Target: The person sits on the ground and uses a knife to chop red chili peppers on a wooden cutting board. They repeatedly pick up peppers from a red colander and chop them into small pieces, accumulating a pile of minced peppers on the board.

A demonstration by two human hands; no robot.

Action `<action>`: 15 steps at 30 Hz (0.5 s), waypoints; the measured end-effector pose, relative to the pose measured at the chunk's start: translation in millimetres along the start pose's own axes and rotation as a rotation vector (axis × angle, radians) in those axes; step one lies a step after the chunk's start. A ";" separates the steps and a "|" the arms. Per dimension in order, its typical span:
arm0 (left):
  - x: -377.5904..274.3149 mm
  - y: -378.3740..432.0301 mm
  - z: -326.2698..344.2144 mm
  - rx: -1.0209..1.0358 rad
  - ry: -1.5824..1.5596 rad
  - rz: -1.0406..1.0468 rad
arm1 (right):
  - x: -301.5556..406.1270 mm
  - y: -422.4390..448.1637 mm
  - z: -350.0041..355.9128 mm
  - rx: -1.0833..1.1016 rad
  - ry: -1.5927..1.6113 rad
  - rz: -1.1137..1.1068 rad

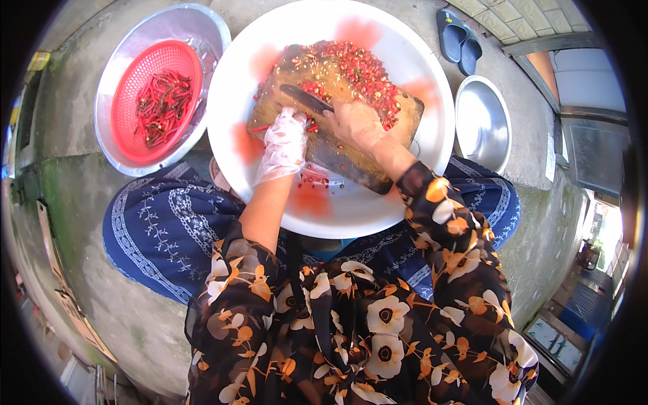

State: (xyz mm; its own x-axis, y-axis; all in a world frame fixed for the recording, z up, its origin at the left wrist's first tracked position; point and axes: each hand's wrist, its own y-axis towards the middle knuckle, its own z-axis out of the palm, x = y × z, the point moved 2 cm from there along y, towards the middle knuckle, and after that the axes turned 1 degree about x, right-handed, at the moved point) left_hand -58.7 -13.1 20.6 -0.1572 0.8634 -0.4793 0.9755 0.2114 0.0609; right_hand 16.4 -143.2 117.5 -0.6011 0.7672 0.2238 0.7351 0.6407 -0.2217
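Note:
My right hand (357,124) grips the handle of a kitchen knife (307,98), its dark blade slanting to the upper left over a wooden cutting board (349,161). Just left of the blade, my left hand (286,142), in a thin clear plastic glove, holds red chili peppers down on the board. A pepper end (260,128) sticks out to its left; the fingers hide most of the rest. Chopped red chili (367,76) with pale seeds is heaped along the board's far right side. The board lies tilted inside a large white basin (364,217).
On the left, a red plastic colander (121,121) of whole red chilies sits in a metal basin (108,86). To the right are a steel basin (483,126) and dark slippers (458,40) on concrete. Some chili pieces (319,178) lie in the white basin below the board.

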 end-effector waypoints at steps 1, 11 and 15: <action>2.5 -2.3 0.7 -0.017 0.017 -0.026 | 1.7 -4.2 -3.9 -0.007 -0.001 -0.029; -4.9 4.7 -2.6 0.004 -0.129 0.040 | 18.5 2.5 17.6 0.029 0.014 0.085; -0.1 1.0 -8.7 -0.086 0.030 0.155 | -1.3 -9.5 0.7 -0.011 0.016 0.063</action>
State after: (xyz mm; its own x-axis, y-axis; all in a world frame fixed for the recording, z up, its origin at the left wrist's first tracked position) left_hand -59.0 -9.0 28.4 -0.0121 0.9017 -0.4322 0.9719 0.1123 0.2070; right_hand 10.0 -150.2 118.7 -0.5486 0.8054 0.2246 0.7750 0.5906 -0.2250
